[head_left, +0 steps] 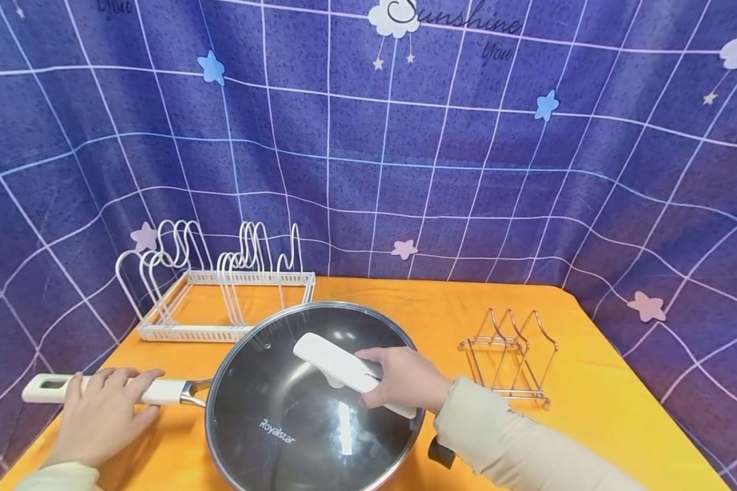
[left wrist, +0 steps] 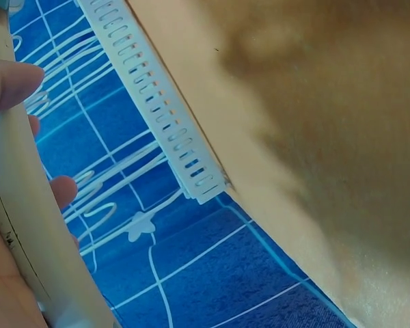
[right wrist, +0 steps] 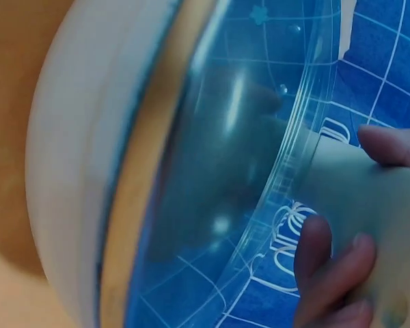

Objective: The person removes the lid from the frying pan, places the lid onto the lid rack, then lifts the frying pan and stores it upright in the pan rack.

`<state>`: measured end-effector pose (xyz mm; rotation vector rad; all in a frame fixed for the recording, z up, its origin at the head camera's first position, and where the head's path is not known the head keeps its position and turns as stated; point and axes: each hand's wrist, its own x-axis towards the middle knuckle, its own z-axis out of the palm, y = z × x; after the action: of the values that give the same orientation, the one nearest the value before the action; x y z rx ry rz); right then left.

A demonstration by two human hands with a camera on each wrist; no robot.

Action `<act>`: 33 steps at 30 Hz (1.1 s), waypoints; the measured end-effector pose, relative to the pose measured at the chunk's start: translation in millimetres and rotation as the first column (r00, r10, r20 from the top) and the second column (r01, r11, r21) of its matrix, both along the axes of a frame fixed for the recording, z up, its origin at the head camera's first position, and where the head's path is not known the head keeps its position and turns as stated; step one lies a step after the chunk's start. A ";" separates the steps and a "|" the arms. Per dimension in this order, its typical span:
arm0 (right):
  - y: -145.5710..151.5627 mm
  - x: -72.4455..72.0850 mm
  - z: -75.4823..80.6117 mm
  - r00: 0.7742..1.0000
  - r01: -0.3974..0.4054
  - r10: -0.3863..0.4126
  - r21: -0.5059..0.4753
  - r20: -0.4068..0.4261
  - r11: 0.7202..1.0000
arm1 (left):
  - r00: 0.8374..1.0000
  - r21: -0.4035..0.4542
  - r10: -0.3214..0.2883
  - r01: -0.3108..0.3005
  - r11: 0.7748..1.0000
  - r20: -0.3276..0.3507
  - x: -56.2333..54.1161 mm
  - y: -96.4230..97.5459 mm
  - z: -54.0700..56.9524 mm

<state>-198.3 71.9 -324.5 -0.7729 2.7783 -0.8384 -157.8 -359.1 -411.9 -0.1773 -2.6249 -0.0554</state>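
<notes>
A dark glass lid (head_left: 252, 389) marked "Royalstar" covers the top of a wok in the head view. The wok's white curved side (right wrist: 68, 171) shows in the right wrist view. My left hand (head_left: 104, 412) holds the wok's long white handle (head_left: 167, 392), its thumb (left wrist: 14, 85) on one side and fingertips on the other. On the lid's white bar handle (head_left: 325, 356), my right hand (head_left: 408, 378) has its thumb and fingers on opposite sides. A tan band runs between wok and glass in the right wrist view; whether they touch, I cannot tell.
Behind the wok at the left stands a white rack (head_left: 196, 333) with tall wire loops. A small copper-coloured wire rack (head_left: 531, 393) stands at the right. The orange tabletop (head_left: 614, 402) meets a blue checked curtain (head_left: 467, 170) at the back and sides.
</notes>
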 end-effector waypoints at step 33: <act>1.5 5.2 -10.5 0.995 0.022 -0.022 -0.002 -0.100 1.000 | 1.000 0.004 -0.003 0.004 1.000 -0.023 -1.0 2.0 -2.6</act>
<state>-193.2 73.4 -335.0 -0.8081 2.8787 -0.8272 -158.8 -357.1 -414.5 -0.1801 -2.6019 -0.0598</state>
